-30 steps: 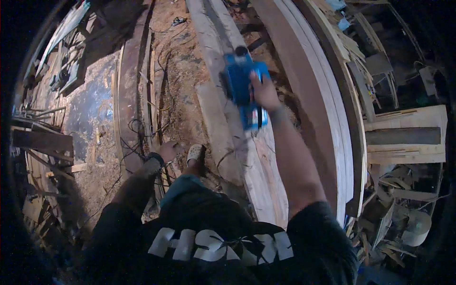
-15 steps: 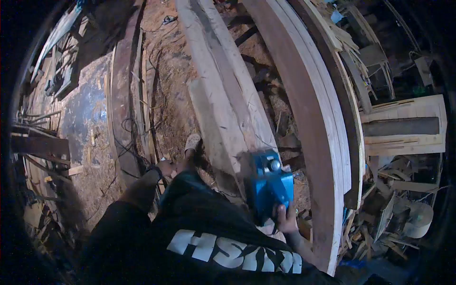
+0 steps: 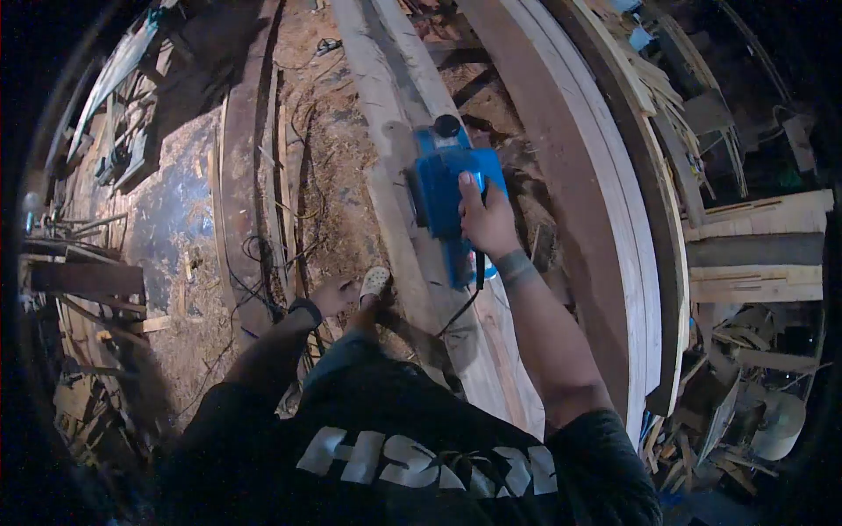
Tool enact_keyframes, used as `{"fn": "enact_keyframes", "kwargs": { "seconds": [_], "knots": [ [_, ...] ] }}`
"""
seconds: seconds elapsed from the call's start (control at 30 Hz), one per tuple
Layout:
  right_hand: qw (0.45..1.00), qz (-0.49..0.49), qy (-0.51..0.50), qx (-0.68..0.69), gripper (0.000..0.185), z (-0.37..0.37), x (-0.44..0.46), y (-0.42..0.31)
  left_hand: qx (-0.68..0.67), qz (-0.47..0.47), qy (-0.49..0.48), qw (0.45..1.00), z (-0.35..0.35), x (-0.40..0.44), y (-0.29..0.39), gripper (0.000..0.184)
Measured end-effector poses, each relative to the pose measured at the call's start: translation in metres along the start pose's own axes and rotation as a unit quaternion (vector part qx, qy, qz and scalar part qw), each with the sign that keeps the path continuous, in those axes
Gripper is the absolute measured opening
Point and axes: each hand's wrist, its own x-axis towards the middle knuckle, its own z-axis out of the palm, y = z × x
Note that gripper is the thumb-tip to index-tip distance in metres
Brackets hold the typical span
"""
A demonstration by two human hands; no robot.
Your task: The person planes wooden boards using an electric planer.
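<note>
My right hand (image 3: 488,219) is wrapped round the handle of a blue electric planer (image 3: 452,167). The planer rests on the upper face of a long wooden beam (image 3: 504,359), with its black front knob pointing away from me. A dark cord (image 3: 463,309) runs from the planer's rear down across the beam. To the left of the beam, my left hand (image 3: 336,298) hangs low by my foot, wearing a dark band at the wrist. Its fingers look loosely stretched out, though somewhat blurred, and nothing shows in them.
Several long, thick timbers (image 3: 605,210) lie to the right of the beam. Sawdust and shavings cover the floor (image 3: 338,175) on the left, where loose cables (image 3: 254,250) lie along another plank. Scrap wood (image 3: 728,438) is piled at the right. My shoe (image 3: 374,285) stands beside the beam.
My right hand has pushed the planer forward along the beam, away from my body, and the arm is now stretched out. My left hand has shifted slightly right.
</note>
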Motion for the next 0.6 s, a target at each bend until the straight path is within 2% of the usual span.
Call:
{"fn": "enact_keyframes", "kwargs": {
  "seconds": [0.03, 0.13, 0.17, 0.27, 0.33, 0.4, 0.5, 0.6],
  "knots": [
    [1.0, 0.003, -0.004, 0.012, 0.049, 0.005, 0.011, -0.003, -0.046, 0.003, 0.04, 0.998, -0.006, -0.016, 0.007, 0.053],
    [0.999, 0.014, -0.02, 0.044, 0.05, 0.015, 0.041, -0.021, 0.103, -0.027, -0.067, 0.992, 0.053, 0.01, -0.174, 0.048],
    [0.998, 0.019, -0.028, 0.051, 0.05, 0.016, 0.048, -0.03, 0.106, -0.045, -0.083, 0.99, 0.053, -0.005, -0.192, 0.046],
    [0.999, -0.003, -0.02, 0.05, 0.052, 0.031, 0.092, -0.017, 0.09, -0.096, -0.103, 0.986, 0.038, -0.061, -0.211, 0.04],
    [0.995, 0.044, -0.035, 0.086, 0.052, 0.034, 0.101, -0.046, 0.088, -0.112, -0.117, 0.983, 0.035, -0.085, -0.226, 0.037],
    [0.997, -0.017, 0.002, 0.072, 0.054, 0.048, 0.141, -0.034, 0.086, -0.112, -0.129, 0.982, 0.031, -0.097, -0.237, 0.033],
    [0.997, -0.055, 0.045, 0.025, 0.06, 0.069, 0.211, -0.015, 0.092, -0.092, -0.123, 0.984, 0.021, -0.089, -0.241, 0.028],
    [1.0, -0.023, -0.003, 0.015, 0.064, 0.071, 0.229, -0.019, 0.076, -0.052, -0.074, 0.993, 0.011, -0.042, -0.222, 0.023]
  ]
}}
